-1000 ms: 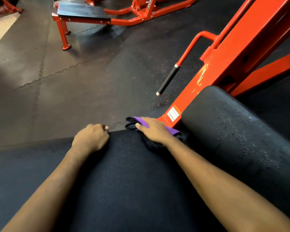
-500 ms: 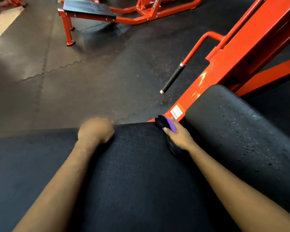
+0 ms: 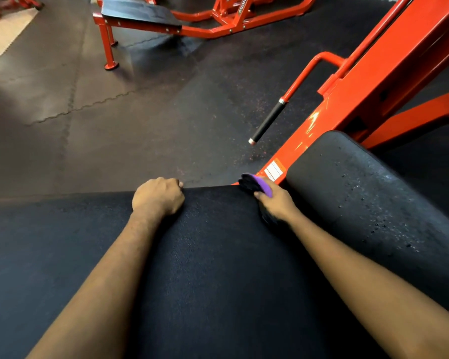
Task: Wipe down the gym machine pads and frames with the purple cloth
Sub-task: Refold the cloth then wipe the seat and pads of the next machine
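A wide black pad (image 3: pixel 208 268) fills the lower part of the view. My left hand (image 3: pixel 158 199) curls over its far edge, gripping it. My right hand (image 3: pixel 276 203) holds the purple cloth (image 3: pixel 259 186), bunched and partly dark, in the gap at the pad's far right corner, beside a second black pad (image 3: pixel 360 198). That second pad has a speckled, worn surface. The orange machine frame (image 3: pixel 373 94) rises just beyond the cloth, with a white label (image 3: pixel 274 171) near its base.
An orange handle with a black grip (image 3: pixel 268 121) sticks out from the frame toward the floor. Dark rubber floor tiles (image 3: pixel 114 120) lie ahead. Another orange machine with a black bench pad (image 3: pixel 140 12) stands at the back.
My right hand has slid the cloth from the wide pad's top edge rightward into the gap by the second pad. The left hand has stayed on the edge.
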`<action>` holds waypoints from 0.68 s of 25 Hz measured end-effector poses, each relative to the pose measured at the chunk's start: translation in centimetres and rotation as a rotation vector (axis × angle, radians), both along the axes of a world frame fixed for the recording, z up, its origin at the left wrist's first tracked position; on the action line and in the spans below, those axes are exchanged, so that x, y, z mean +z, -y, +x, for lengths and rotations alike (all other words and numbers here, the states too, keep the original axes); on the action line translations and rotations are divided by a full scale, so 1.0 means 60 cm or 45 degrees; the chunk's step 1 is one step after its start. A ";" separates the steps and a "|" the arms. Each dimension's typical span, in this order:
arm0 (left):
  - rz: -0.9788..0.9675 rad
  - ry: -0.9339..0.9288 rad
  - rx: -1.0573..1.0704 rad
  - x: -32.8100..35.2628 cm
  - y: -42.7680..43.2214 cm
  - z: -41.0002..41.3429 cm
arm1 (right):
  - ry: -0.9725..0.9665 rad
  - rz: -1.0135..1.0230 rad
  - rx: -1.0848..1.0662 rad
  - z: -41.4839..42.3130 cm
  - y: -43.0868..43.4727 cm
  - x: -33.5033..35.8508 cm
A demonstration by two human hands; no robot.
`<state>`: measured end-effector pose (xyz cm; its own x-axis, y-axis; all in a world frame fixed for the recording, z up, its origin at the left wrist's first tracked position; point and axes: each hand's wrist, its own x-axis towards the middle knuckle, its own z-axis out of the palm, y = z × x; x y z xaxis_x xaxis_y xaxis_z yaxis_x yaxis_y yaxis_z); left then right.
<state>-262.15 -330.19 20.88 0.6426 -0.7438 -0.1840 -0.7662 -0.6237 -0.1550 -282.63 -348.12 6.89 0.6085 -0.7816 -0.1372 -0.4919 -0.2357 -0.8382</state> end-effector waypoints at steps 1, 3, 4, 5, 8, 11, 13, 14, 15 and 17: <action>0.001 -0.017 -0.005 0.001 0.000 -0.002 | -0.032 0.080 -0.073 -0.011 0.002 -0.001; 0.012 -0.046 -0.052 0.003 -0.004 -0.008 | -0.079 0.108 -0.115 -0.044 -0.021 0.000; 0.024 -0.050 -0.095 0.002 -0.008 -0.013 | -0.102 0.096 -0.132 -0.066 -0.040 0.000; 0.038 -0.046 -0.134 -0.001 -0.014 -0.023 | -0.143 0.088 -0.143 -0.092 -0.060 0.004; 0.055 -0.021 -0.190 -0.011 -0.038 -0.063 | -0.266 0.061 -0.198 -0.169 -0.115 0.006; 0.031 -0.023 -0.203 -0.004 -0.073 -0.114 | -0.308 0.012 -0.227 -0.243 -0.171 0.010; 0.012 -0.020 -0.215 -0.001 -0.101 -0.149 | -0.316 -0.010 -0.263 -0.294 -0.209 0.015; 0.009 -0.016 -0.221 -0.001 -0.114 -0.163 | -0.321 -0.014 -0.277 -0.317 -0.225 0.013; 0.006 -0.011 -0.228 -0.001 -0.127 -0.176 | -0.323 -0.018 -0.282 -0.339 -0.241 0.013; 0.002 0.004 -0.253 0.002 -0.154 -0.206 | -0.289 -0.020 -0.297 -0.386 -0.274 0.008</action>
